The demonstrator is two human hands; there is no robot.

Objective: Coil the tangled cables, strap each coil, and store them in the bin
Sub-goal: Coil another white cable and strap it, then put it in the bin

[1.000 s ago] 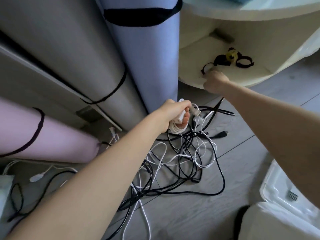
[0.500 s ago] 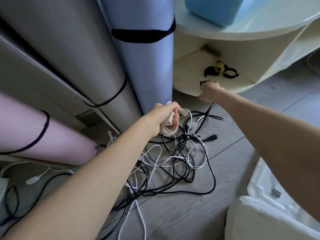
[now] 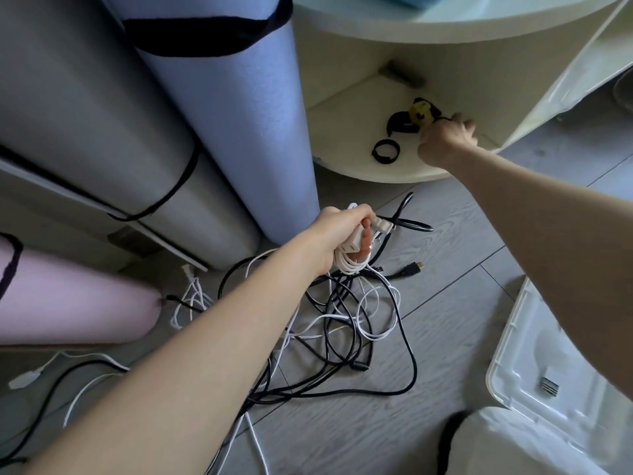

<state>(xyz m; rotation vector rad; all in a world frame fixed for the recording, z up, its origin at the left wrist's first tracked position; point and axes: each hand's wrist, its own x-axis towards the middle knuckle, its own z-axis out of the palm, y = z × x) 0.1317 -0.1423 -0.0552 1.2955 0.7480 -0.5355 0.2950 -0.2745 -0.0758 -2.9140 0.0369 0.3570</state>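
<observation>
Head view. Left hand [image 3: 337, 234]: fingers curled tight round a finished white coil [image 3: 352, 258], held just above the tangled cables [image 3: 346, 323] on the floor. Right hand [image 3: 445, 140]: half a second ago at the shelf [image 3: 342, 108] lip, now further in, fingers bent at the black and yellow straps [image 3: 416, 114]; whether it pinches one, cannot tell. One looped strap [image 3: 386, 151] lies loose, left of that hand. Bin [image 3: 548, 378]: right of the tangle, no coils seen inside. Judgement: strapping of the first coil is next.
</observation>
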